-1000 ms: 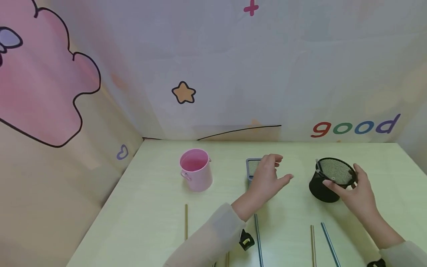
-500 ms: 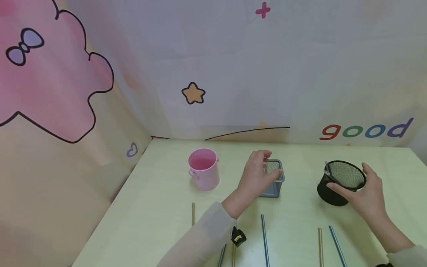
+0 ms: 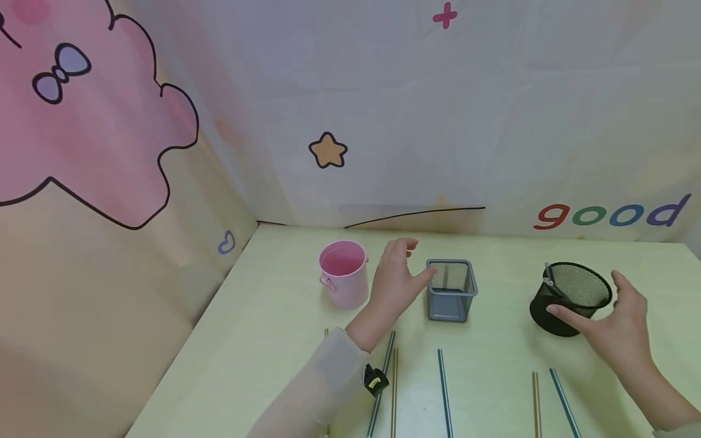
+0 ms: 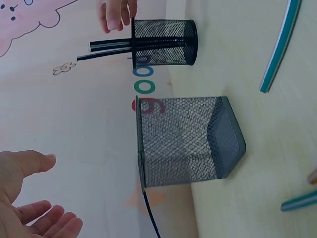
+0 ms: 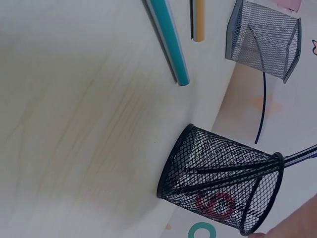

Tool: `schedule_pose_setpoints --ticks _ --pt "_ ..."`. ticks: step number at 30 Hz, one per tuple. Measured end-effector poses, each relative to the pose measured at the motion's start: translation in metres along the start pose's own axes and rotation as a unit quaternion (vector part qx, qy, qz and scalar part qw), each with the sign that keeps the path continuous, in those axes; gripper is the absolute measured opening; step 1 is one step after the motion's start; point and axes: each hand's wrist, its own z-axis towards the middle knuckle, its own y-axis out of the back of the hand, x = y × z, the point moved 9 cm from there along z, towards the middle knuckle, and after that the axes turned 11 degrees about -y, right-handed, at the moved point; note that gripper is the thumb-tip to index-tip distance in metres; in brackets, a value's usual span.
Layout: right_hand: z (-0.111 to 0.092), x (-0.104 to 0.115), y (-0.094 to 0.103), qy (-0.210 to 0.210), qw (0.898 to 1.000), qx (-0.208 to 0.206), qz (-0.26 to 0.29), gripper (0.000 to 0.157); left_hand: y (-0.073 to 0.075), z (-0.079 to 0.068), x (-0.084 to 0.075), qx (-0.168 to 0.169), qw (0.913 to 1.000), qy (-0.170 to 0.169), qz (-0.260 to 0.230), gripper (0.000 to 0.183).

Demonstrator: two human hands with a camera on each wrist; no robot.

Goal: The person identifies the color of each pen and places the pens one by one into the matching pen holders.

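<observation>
Black mesh cup [image 5: 220, 181] stands on the table [image 3: 246, 316]; right hand [image 3: 619, 325] is spread by its rim, contact unclear; left hand [image 3: 393, 283], also spread, near grey holder [image 3: 449, 309]. We judge: positioning step, next needing gentle clearance.

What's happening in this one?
A person has both hands over a table. The right hand is spread beside a black mesh cup holding two dark sticks; whether it touches the cup is unclear. In the head view, the left hand is raised between a pink bucket and a gray mesh holder, holding nothing. Gold and blue-green sticks lie nearer the person.
</observation>
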Motion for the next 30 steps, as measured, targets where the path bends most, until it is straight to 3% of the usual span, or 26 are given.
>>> schedule_pose_setpoints --ticks 11,24,30 --pt "-0.018 -0.006 0.005 -0.035 0.999 0.019 -0.032 0.106 0.029 -0.006 0.026 -0.036 0.9983 0.018 0.042 0.053" --pt "-0.034 -0.014 -0.005 -0.039 0.996 0.057 -0.055 0.101 0.064 -0.019 0.068 -0.065 0.9901 0.107 0.063 0.062" --pt "-0.044 -0.026 -0.016 -0.062 0.988 0.112 -0.086 0.105 0.073 -0.029 0.09 -0.083 0.9816 0.152 0.081 0.066"
